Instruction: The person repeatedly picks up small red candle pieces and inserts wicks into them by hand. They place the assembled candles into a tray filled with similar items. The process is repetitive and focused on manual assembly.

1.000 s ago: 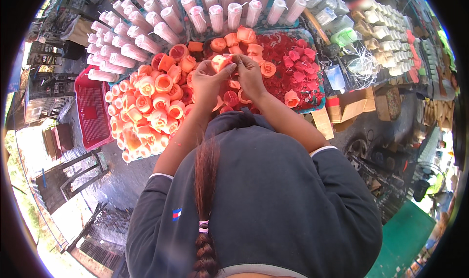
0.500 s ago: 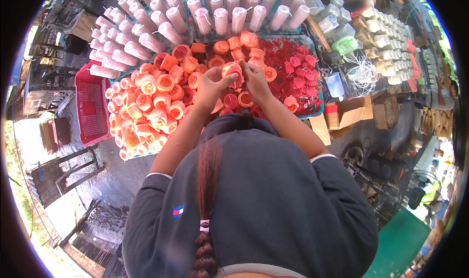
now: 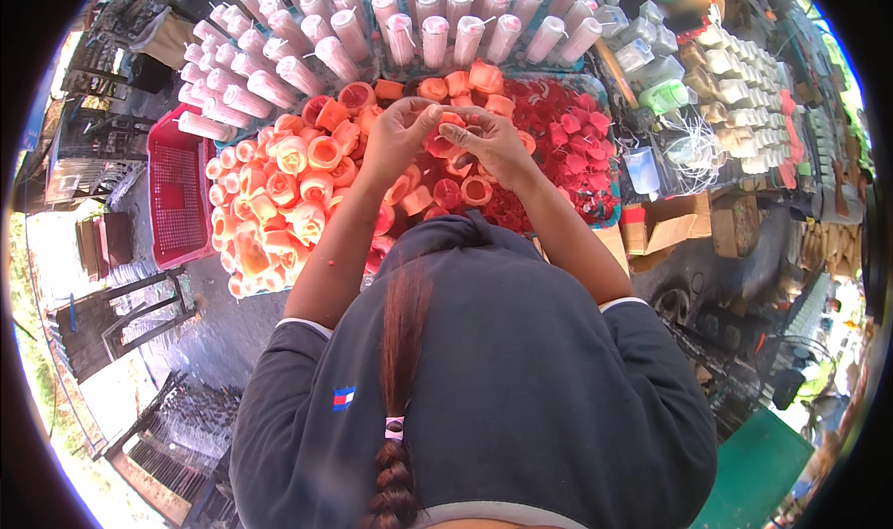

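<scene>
My left hand (image 3: 400, 138) and my right hand (image 3: 498, 146) meet over the tray, fingers bent around one coral rose-shaped piece (image 3: 445, 135). Both thumbs press against it, and the fingers cover much of it. Beneath and to the left lies a heap of similar hollow, coral rose-shaped pieces (image 3: 288, 190). Deep red petal-like pieces (image 3: 579, 143) cover the right part of the same tray (image 3: 612, 194), close to my right hand.
Rows of pink cylindrical candles (image 3: 402, 41) with white wicks stand along the far side. A red plastic basket (image 3: 179, 204) is at the left. At the right are a bundle of white strings (image 3: 690, 143), a cardboard box (image 3: 670, 227) and rows of pale cups (image 3: 735, 101).
My hands have drawn together around the rose-shaped piece, with my right hand turned more across it. The whole view has shifted slightly.
</scene>
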